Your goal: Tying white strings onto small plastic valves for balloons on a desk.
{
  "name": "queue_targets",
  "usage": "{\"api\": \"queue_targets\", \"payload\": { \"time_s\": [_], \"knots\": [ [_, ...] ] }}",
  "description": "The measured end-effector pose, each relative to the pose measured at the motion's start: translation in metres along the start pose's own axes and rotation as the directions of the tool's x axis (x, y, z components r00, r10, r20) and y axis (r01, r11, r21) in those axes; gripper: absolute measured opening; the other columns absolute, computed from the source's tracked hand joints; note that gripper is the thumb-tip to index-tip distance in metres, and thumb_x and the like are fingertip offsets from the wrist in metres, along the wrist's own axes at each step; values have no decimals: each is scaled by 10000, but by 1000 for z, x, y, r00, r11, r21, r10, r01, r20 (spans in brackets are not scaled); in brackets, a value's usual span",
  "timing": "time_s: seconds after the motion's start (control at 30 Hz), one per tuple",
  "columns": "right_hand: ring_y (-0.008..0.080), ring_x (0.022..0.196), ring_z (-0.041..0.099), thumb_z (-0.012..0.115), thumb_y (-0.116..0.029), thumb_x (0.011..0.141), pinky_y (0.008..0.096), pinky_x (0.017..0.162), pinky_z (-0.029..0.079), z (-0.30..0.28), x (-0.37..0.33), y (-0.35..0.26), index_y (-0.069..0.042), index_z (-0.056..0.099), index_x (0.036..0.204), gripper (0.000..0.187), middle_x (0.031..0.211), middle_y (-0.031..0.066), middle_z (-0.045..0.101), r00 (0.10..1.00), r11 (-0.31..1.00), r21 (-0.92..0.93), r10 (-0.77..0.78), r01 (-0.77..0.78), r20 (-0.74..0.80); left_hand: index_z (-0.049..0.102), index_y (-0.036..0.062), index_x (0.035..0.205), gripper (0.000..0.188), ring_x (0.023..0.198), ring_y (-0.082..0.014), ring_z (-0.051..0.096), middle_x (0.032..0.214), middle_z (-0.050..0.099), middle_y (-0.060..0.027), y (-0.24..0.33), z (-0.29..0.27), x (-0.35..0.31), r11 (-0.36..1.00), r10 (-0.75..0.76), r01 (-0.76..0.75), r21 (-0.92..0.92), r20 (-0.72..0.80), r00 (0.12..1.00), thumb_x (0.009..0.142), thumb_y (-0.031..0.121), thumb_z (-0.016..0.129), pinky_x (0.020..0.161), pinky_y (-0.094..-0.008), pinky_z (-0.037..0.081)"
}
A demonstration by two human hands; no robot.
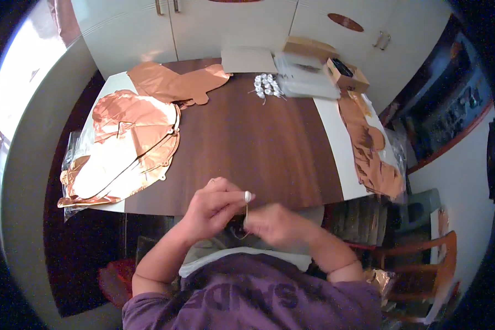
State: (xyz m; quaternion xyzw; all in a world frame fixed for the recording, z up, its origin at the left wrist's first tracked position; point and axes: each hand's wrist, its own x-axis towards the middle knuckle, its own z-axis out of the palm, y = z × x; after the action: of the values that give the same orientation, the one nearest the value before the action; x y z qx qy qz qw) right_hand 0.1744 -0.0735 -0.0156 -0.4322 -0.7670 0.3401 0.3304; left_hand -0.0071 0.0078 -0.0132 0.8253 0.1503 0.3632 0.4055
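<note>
In front of my body, at the table's near edge, my left hand (211, 203) is closed in a pinch on a small white bundle (249, 196). A thin pale cord (247, 210) drops from the bundle towards my right hand (277, 224) and hangs in a loop below. My right hand is blurred by motion, its fingers curled in at the cord. At the back of the table lies a cluster of several similar white bundles (266, 85) with loose cord ends.
Shiny copper-coloured foil sheets (140, 137) cover the left of the brown table (242, 132). More foil lies at the back left and on the right side (368, 148). Clear plastic bags (308, 77) and an open cardboard box (349, 77) stand at the back right. A wooden chair (442, 264) is at lower right.
</note>
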Motion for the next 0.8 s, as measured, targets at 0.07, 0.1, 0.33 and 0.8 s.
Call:
{"api": "queue_targets", "payload": {
  "time_s": [0.07, 0.1, 0.33, 0.8],
  "knots": [
    [320, 631, 570, 521, -146, 833, 381, 594, 446, -11, 3, -14, -40, 535, 785, 117, 683, 156, 544, 991, 990, -62, -127, 125, -43, 651, 50, 872, 175, 769, -237, 567, 772, 608, -74, -10, 8, -4, 1000, 10, -11, 26, 44, 999, 711, -7, 612, 712, -317, 420],
    [317, 634, 571, 514, -173, 844, 384, 587, 446, -22, 6, -14, -42, 532, 778, 148, 675, 155, 538, 981, 992, -94, -95, 80, -167, 654, 50, 878, 163, 774, -227, 565, 768, 607, -70, -5, 12, -7, 998, 7, -1, -57, 94, 996, 729, 2, 609, 707, -315, 421],
    [248, 584, 546, 523, -77, 801, 353, 545, 425, -13, 11, -14, -34, 511, 744, 73, 632, 105, 510, 972, 984, -67, -172, 163, -160, 653, 51, 888, 141, 730, -201, 569, 778, 614, -75, -21, 13, -12, 996, 22, -20, 88, -18, 1000, 754, 25, 621, 676, -318, 426],
    [295, 621, 531, 542, -114, 811, 366, 561, 428, 4, 6, 9, -60, 513, 745, 90, 656, 103, 498, 981, 983, -111, -159, 147, -112, 654, 0, 873, 95, 718, -143, 553, 760, 589, -67, 3, 10, 1, 917, -349, 314, -247, -111, 931, 803, 40, 603, 649, -256, 444]
  ]
}}
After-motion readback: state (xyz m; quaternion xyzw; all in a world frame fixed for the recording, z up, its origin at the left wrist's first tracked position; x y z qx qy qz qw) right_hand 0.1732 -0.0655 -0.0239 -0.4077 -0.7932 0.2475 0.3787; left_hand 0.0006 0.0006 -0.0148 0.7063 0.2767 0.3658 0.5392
